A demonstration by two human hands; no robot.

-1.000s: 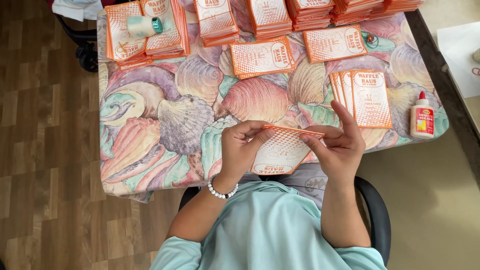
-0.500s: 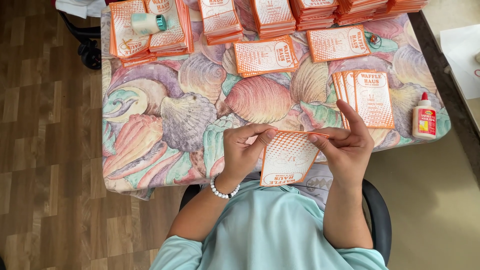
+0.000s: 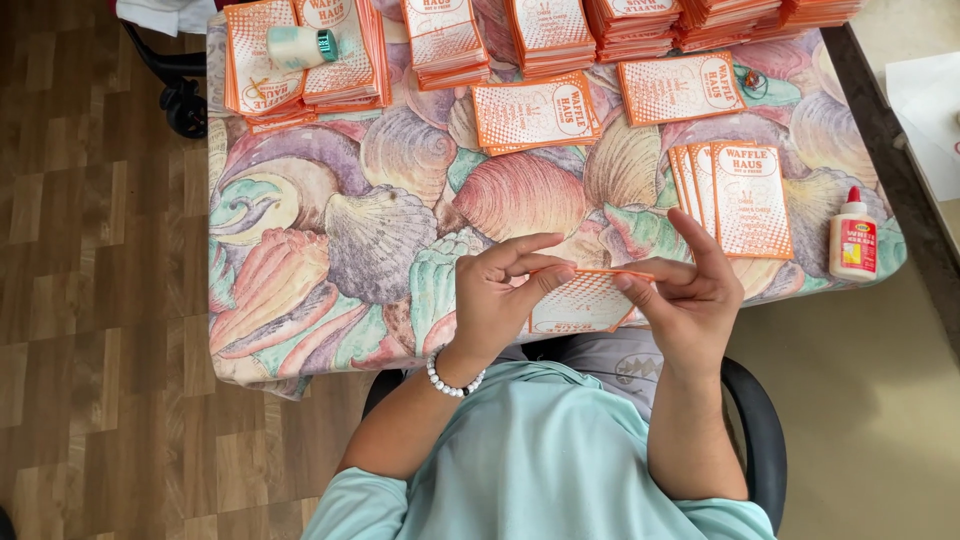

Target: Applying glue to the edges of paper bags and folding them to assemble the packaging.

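The orange-and-white paper bag [image 3: 585, 300] has tilted flatter since the earlier frame. Left hand [image 3: 500, 300] and right hand [image 3: 690, 295] pinch its top edge above the surface [image 3: 330, 230]; press evenly along the fold.

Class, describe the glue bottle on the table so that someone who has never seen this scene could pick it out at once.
Start at the table covered with a seashell-print cloth and go to its edge on the person's right. There, just right of a fanned row of orange-and-white cards, lies the glue bottle. It is the only white plastic bottle with a red cap; the things about it are flat paper.
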